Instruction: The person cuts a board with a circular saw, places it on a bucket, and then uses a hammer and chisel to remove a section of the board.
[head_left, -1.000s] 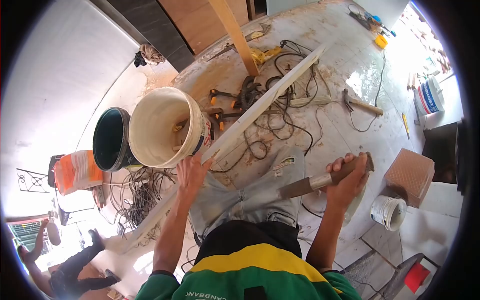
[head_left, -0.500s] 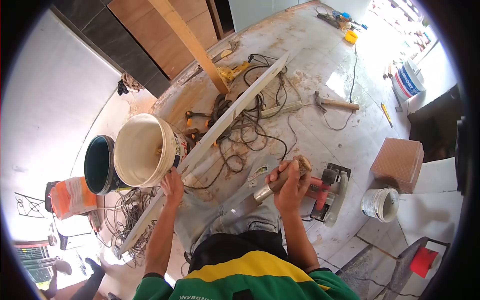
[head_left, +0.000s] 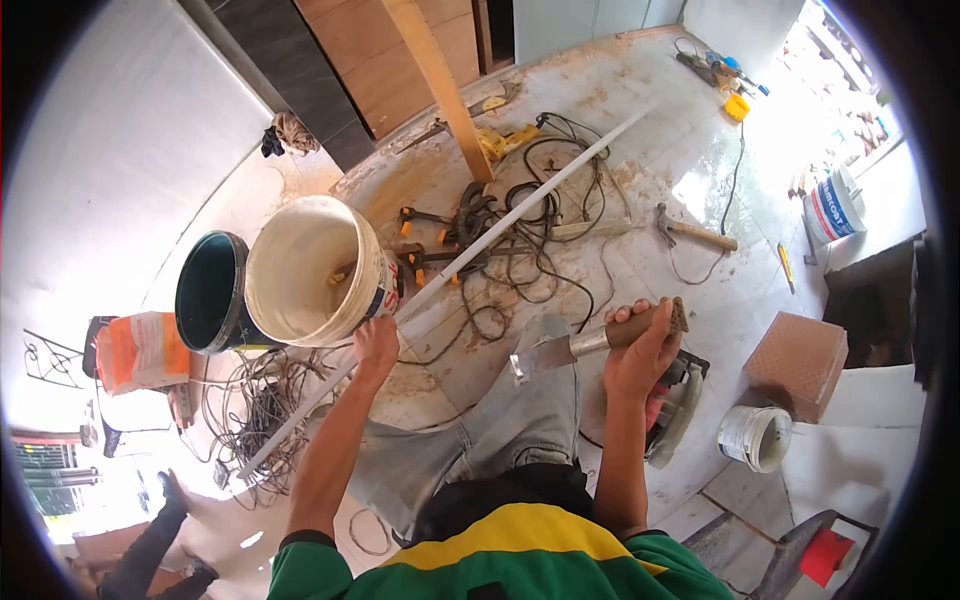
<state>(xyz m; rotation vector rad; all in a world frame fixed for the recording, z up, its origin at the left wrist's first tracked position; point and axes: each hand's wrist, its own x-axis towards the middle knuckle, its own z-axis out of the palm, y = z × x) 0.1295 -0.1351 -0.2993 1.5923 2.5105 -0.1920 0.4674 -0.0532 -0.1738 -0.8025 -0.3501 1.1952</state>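
My left hand (head_left: 375, 348) is closed on a long, thin white strip (head_left: 485, 238), seen nearly edge-on and running diagonally across the view. Its fingers are close to the lower side of a large cream bucket (head_left: 305, 270). My right hand (head_left: 640, 355) is wrapped round the brown handle of a broad-bladed tool (head_left: 590, 343). The metal blade points left, over my jeans, apart from the strip. Behind this hand a red and grey power saw (head_left: 680, 410) lies on the floor, partly hidden.
A dark bucket (head_left: 212, 290) and an orange bag (head_left: 143, 353) stand left. Tangled cables (head_left: 545, 190), clamps (head_left: 420, 215) and a hammer (head_left: 700, 235) lie ahead. Right are a tile box (head_left: 797, 365) and a small bucket (head_left: 755, 438). A wooden post (head_left: 440, 80) rises ahead; another person's legs (head_left: 150, 550) show lower left.
The strip has turned from showing its broad face to nearly edge-on. My right hand has moved right and raised the blade away from my lap. The whole view has shifted.
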